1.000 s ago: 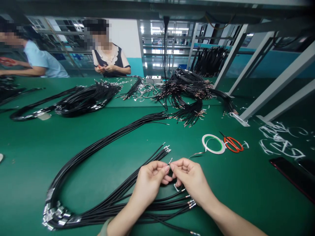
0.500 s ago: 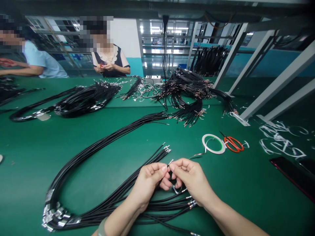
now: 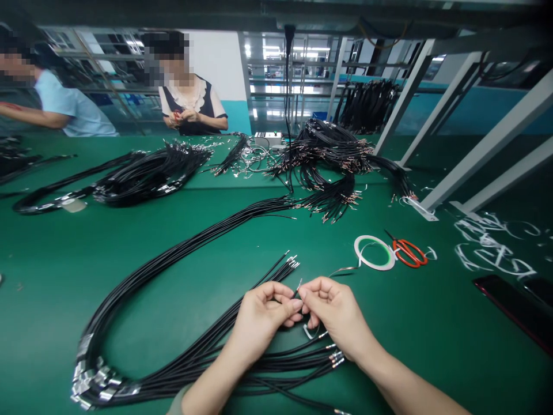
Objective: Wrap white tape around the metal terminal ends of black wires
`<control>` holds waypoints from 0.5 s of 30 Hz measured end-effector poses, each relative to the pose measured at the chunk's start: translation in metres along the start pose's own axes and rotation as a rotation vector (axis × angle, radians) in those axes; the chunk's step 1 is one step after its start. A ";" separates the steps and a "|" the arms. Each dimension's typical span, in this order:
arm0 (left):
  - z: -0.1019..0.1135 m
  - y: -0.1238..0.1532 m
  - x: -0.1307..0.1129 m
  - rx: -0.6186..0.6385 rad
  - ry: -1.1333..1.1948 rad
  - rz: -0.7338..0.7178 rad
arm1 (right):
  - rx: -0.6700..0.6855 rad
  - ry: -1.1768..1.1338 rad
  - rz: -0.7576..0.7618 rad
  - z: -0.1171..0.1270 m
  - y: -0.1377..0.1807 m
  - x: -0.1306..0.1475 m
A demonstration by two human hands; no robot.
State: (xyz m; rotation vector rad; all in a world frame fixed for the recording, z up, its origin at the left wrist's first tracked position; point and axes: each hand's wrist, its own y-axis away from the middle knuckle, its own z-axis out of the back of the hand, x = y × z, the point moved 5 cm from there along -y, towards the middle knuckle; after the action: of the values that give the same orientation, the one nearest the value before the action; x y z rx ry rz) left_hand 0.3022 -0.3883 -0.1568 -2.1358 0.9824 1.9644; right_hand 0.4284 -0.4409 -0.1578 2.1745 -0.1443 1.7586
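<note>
Between my hands the tip of a black cable (image 3: 296,293) points up, its end pale and shiny. My left hand (image 3: 263,314) pinches this cable just below the tip. Close against it, my right hand (image 3: 330,305) has thumb and forefinger pressed together at the cable's end; whether tape is in that pinch I cannot make out. A thin pale strip (image 3: 308,331) hangs below the fingers. Under my wrists runs a bundle of black cables (image 3: 190,360) with silvery ends, curving left through shiny silver wraps (image 3: 101,377).
A tape roll (image 3: 358,253) and orange-handled scissors (image 3: 410,253) lie to the right, with white strips (image 3: 492,248) and a dark phone (image 3: 514,308) beyond. Cable heaps (image 3: 328,147) cover the far side. Metal posts (image 3: 488,135) rise at right. Two people sit across the table.
My left fingers have shifted slightly and curled nearer the cable's tip, which now stands more upright. The right hand has barely moved. Across the table, the person at left has leaned further left.
</note>
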 end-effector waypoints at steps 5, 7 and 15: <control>0.001 0.002 -0.004 -0.040 -0.083 -0.035 | -0.004 0.042 0.007 0.000 0.001 0.002; 0.000 0.003 -0.005 -0.016 -0.067 -0.028 | -0.005 0.037 0.000 0.000 0.000 0.002; 0.000 0.005 -0.001 0.071 0.087 0.053 | 0.045 -0.027 -0.031 -0.001 0.000 -0.001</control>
State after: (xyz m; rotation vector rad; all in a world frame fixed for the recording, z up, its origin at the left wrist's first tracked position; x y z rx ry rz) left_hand 0.2996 -0.3917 -0.1543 -2.1950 1.1162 1.8432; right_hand 0.4271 -0.4408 -0.1590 2.2209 -0.0775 1.7319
